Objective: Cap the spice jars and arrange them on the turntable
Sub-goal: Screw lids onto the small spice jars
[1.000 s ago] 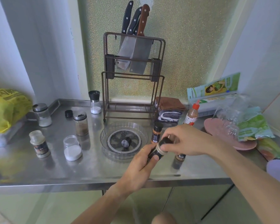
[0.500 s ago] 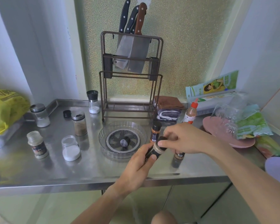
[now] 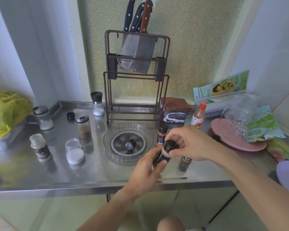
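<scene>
My left hand (image 3: 146, 170) grips a small dark spice jar (image 3: 164, 158), held tilted above the counter's front. My right hand (image 3: 191, 144) pinches the black cap (image 3: 170, 145) sitting on that jar's mouth. The clear turntable (image 3: 110, 148) lies bare just left of my hands. An orange-labelled capped jar (image 3: 161, 136) stands by its right rim, and a small brown jar (image 3: 185, 161) stands under my right hand. At the left stand an uncapped dark-labelled jar (image 3: 40, 148), an open jar of white powder (image 3: 74, 151), a brown-spice shaker (image 3: 83, 125) and a loose black cap (image 3: 70, 116).
A knife rack (image 3: 135, 75) with cleavers stands behind the turntable, a salt grinder (image 3: 97, 104) to its left. A steel-lidded jar (image 3: 42, 117) and yellow bag (image 3: 5, 112) sit far left. A red-capped sauce bottle (image 3: 198, 115), folded cloths (image 3: 175, 109) and pink plate (image 3: 223, 136) fill the right.
My right hand's fingers have shifted around the black cap on the jar, which has risen slightly. The jars on the counter have not moved.
</scene>
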Tool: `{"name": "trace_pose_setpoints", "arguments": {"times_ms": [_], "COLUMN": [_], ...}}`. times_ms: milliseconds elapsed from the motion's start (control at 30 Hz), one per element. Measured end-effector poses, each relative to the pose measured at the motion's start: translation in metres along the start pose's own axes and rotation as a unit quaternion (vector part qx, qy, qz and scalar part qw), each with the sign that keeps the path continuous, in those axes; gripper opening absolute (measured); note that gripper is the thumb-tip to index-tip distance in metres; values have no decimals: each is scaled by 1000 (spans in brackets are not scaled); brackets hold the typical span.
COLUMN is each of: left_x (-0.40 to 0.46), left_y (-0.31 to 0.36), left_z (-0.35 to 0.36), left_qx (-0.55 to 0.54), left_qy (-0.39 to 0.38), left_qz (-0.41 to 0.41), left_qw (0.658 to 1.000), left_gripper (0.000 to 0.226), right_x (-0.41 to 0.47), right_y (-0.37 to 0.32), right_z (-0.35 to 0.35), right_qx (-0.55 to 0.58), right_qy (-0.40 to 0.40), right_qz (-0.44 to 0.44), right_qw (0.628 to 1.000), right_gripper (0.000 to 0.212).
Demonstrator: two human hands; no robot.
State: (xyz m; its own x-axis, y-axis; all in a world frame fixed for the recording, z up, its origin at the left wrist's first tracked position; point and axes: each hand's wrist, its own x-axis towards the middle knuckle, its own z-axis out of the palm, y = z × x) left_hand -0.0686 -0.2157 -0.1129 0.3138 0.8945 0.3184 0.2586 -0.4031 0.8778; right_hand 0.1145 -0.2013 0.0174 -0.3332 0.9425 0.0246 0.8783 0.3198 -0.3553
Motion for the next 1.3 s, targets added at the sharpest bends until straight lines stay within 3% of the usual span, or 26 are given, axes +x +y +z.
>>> {"name": "trace_pose_setpoints", "arguments": {"times_ms": [300, 633, 700, 800, 867, 1033, 1167, 1300], "left_x": [27, 24, 10, -11, -15, 7, 36, 60], "left_y": [-14, -6, 4, 18, 20, 19, 22, 8], "left_z": [26, 37, 38, 43, 58, 111, 140, 153], "left_qx": [76, 187, 186, 180, 187, 204, 197, 189], "left_qy": [56, 90, 141, 217, 202, 116, 101, 101], "left_qz": [-87, -92, -69, 28, 69, 51, 3, -54], "left_qw": [992, 974, 970, 959, 959, 971, 975, 975], "left_gripper": [44, 45, 53, 47, 46, 71, 88, 86], "right_x": [16, -7, -21, -46, -56, -51, -27, 3], "right_y": [14, 17, 32, 69, 102, 173, 203, 225], "right_z": [45, 54, 46, 36, 33, 39, 42, 46], "right_qx": [-61, -22, -34, -29, -30, -66, -99, -190], "right_qy": [51, 129, 156, 205, 241, 252, 234, 189], "right_qz": [18, 0, 18, 82, 136, 235, 237, 218], "right_qw": [997, 991, 987, 975, 960, 936, 938, 939], "right_gripper": [53, 62, 62, 46, 39, 43, 48, 48]}}
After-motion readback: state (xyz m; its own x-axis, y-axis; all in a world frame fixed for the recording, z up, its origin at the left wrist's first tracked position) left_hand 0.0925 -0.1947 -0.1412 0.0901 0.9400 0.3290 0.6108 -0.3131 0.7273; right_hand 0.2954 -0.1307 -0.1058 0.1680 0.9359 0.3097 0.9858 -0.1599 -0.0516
